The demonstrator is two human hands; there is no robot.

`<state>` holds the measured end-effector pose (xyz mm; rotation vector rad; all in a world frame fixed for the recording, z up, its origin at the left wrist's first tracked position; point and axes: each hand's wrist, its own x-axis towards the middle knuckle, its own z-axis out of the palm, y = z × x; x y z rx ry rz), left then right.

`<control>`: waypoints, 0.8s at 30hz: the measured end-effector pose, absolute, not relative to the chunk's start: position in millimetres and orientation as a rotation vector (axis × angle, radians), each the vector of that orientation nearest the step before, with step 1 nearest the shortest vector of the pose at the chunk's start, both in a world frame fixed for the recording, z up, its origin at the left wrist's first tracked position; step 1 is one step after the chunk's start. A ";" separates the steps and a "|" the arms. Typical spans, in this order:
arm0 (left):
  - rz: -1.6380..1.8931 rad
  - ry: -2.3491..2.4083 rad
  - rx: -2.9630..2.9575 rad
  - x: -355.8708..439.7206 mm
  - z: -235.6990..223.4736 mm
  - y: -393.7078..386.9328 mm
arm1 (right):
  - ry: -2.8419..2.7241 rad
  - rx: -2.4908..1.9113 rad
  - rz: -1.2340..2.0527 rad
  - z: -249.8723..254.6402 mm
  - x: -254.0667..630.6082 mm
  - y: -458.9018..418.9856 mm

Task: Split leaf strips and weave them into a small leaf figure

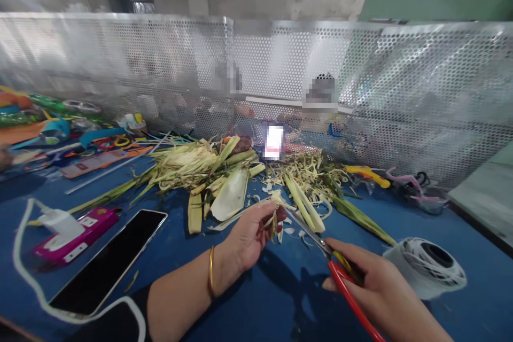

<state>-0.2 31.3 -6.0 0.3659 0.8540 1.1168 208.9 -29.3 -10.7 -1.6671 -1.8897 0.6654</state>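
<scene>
My left hand (254, 230), with a gold bangle at the wrist, pinches a small bundle of pale husk strips (275, 197) above the blue table. The bundle has a frilly pale top, and greenish ends hang below the fingers. My right hand (372, 278) is closed around scissors (340, 272) with red handles. Their blades point up and left, the tips beside the bundle; whether they touch it I cannot tell. Behind my hands lie a broad pale husk (231, 192), a folded husk strip (306, 203) and several small cut scraps (289, 231).
Heaps of dry husk (180, 163) lie along the perforated metal screen (180, 64). A black phone (110, 262), a pink power strip (76, 238) with a white cable, a spool of white thread (427, 267) and a yellow-handled tool (367, 173) surround the work area. A lit phone (274, 142) stands at the back.
</scene>
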 end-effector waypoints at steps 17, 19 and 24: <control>1.079 0.843 0.339 -0.1 -7.4 32.6 | -1.944 -1.553 0.580 -13.8 212.8 -27.9; 1.071 0.837 0.340 -0.1 -7.3 32.6 | -1.952 -1.542 0.586 -14.1 212.9 -27.5; 1.068 0.828 0.348 -0.1 -5.6 32.2 | -1.944 -1.552 0.563 -13.6 210.8 -27.7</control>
